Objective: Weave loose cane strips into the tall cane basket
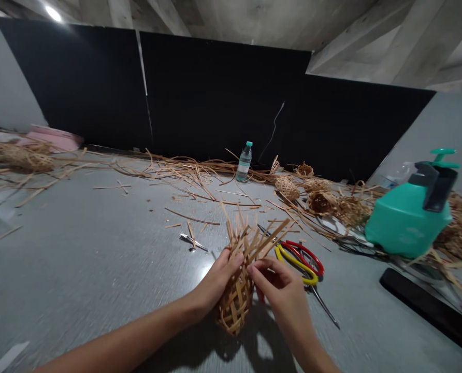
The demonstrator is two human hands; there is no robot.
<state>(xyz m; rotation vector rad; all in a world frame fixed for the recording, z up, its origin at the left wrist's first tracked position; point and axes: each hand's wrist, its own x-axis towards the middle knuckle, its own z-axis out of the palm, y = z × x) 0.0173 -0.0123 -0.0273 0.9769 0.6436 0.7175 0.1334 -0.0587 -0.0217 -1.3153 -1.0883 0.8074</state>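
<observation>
Centrally, basket [235,303] between hands [218,277], tools [299,259] rightward, roomier tabletop [130,264] leftward

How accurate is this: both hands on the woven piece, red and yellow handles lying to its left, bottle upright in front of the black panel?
One slip: the head view shows the red handle and yellow handle to the right of the woven piece, not left. The rest holds: left hand and right hand on it, bottle upright in front of the black panel.

Clear bottle [244,165] upright before black panel [215,93].
</observation>
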